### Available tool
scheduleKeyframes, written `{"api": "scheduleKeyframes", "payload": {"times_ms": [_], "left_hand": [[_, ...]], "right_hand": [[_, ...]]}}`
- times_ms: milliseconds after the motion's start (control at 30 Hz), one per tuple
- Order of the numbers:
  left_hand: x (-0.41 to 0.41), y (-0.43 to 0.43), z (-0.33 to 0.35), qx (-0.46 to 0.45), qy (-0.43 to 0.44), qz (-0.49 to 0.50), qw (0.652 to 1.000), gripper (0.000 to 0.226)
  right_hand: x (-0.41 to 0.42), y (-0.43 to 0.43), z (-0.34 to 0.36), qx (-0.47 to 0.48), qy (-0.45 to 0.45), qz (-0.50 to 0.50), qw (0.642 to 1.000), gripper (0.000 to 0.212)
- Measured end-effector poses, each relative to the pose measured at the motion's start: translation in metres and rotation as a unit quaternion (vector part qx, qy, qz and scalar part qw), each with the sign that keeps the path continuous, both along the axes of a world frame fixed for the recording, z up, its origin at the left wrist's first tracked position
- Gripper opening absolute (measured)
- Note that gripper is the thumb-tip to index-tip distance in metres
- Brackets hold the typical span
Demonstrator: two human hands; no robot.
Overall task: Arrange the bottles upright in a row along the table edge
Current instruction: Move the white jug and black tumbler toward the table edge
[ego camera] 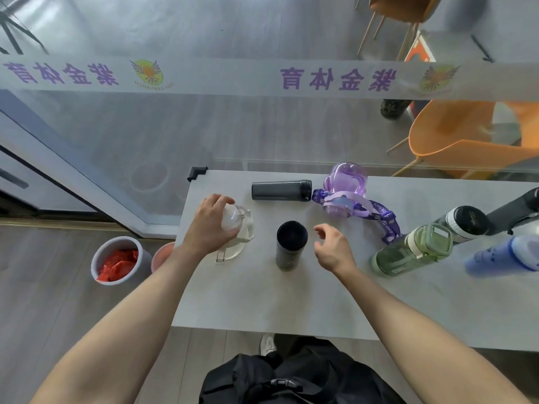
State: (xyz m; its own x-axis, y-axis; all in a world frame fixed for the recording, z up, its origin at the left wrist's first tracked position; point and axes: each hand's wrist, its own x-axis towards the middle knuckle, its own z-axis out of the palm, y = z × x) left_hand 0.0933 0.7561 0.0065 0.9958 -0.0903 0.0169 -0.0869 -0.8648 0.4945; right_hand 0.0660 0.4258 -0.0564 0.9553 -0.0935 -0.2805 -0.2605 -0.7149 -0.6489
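Lettering in purple is running mirrored across the frosted band on the glass wall beyond the table, reading as 紫金体育 when reversed, with a winged round emblem beside each group; the small text under the emblems is too blurred to read. White print is showing near the base of the green bottle, but it is too small to make out, and the purple strap is carrying pale print that is likewise illegible.

The left hand is reaching forward over the table's left side, palm down, fingers curled around the domed top of the clear bottle, gripping it. The right hand is hovering just right of the upright dark tumbler, fingers loosely spread and bent, holding nothing and not touching it.

On the grey table, a dark grey bottle is lying on its side near the far edge, beside the purple bottle. The green bottle, a white-banded bottle with a black cap and a blue bottle are sitting at the right.
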Motion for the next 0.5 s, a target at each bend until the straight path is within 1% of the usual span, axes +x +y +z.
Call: {"api": "scheduleKeyframes", "payload": {"times_ms": [167, 267, 400, 500], "left_hand": [[0.021, -0.003, 0.008, 0.038, 0.015, 0.004, 0.999, 0.064], [0.032, -0.004, 0.011, 0.063, 0.025, -0.005, 0.998, 0.060], [0.050, -0.014, 0.014, 0.104, 0.019, 0.004, 0.994, 0.049], [0.076, -0.040, 0.016, 0.110, 0.027, -0.012, 0.994, 0.051]], "right_hand": [[0.049, -0.002, 0.006, 0.003, -0.004, 0.005, 1.000, 0.040], [0.072, -0.001, 0.007, -0.005, 0.002, 0.019, 1.000, 0.036], [0.092, -0.004, 0.009, -0.028, 0.000, 0.046, 0.999, 0.040], [0.097, -0.012, 0.014, -0.036, -0.025, 0.056, 0.997, 0.038]]}}
